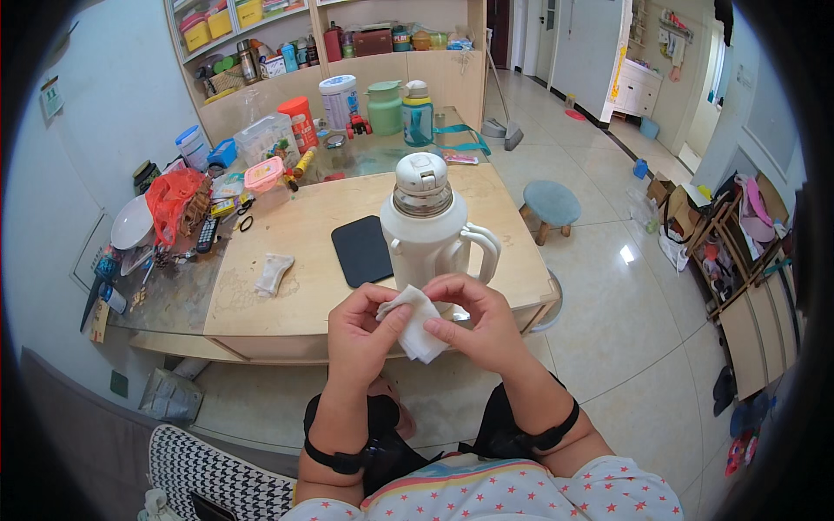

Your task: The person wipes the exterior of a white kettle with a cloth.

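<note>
A folded white wipe or tissue (pixel 420 332) is pinched between my two hands, just in front of the table's near edge. My left hand (pixel 360 327) grips its upper left side with thumb and fingers. On the other side, the thumb and fingers of my right hand (pixel 474 320) hold its right edge. Right behind the hands stands a white thermos jug (pixel 423 234), upright, its lid on and its handle to the right; the hands hide part of its base. A dark flat phone or tablet (pixel 361 251) lies left of the jug. Farther left rests a crumpled white wipe (pixel 274 275).
Along the table's back stand a green pitcher (pixel 384 107), a blue water bottle (pixel 417 117) and a white canister (pixel 339 103). Scissors (pixel 245 215), a remote control (pixel 207 234) and a red plastic bag (pixel 172 205) crowd the left. A round stool (pixel 551 203) stands right of the table.
</note>
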Demonstrator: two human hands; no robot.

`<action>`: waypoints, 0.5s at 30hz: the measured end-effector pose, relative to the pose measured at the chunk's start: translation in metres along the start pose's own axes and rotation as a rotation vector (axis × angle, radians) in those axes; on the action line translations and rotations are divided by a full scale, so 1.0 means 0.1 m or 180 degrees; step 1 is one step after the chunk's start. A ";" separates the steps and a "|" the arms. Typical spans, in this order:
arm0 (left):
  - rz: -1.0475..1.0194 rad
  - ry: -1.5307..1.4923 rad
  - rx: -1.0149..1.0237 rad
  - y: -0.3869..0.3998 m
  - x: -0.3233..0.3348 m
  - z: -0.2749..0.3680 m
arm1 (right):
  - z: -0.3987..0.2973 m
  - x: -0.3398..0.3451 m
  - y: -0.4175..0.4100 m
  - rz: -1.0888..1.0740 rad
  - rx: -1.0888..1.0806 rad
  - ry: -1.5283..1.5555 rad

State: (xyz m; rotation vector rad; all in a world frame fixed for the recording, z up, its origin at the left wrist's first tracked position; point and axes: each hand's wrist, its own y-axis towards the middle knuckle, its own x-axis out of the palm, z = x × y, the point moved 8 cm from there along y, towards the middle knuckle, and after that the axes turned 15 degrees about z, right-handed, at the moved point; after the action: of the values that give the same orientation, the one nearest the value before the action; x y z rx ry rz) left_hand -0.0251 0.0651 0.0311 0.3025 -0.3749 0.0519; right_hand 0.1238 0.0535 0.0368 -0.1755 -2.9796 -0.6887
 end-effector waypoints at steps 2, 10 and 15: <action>-0.0082 0.0065 -0.0090 0.00 0.01 -0.02 | -0.12 -0.01 0.03 0.0113 -0.0120 -0.0078; 0.0087 0.1667 0.1197 -0.02 0.09 0.19 | -0.01 0.00 0.03 0.0545 0.0164 -0.0326; 0.0297 0.2272 0.3117 -0.22 0.27 0.41 | 0.12 0.00 0.05 0.0979 0.0213 -0.0105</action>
State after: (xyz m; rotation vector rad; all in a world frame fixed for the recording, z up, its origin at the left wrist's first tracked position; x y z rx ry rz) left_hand -0.0119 0.0314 0.0710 1.1907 0.3841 0.4290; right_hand 0.1238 0.0628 0.0282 -0.6294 -2.9050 -0.5530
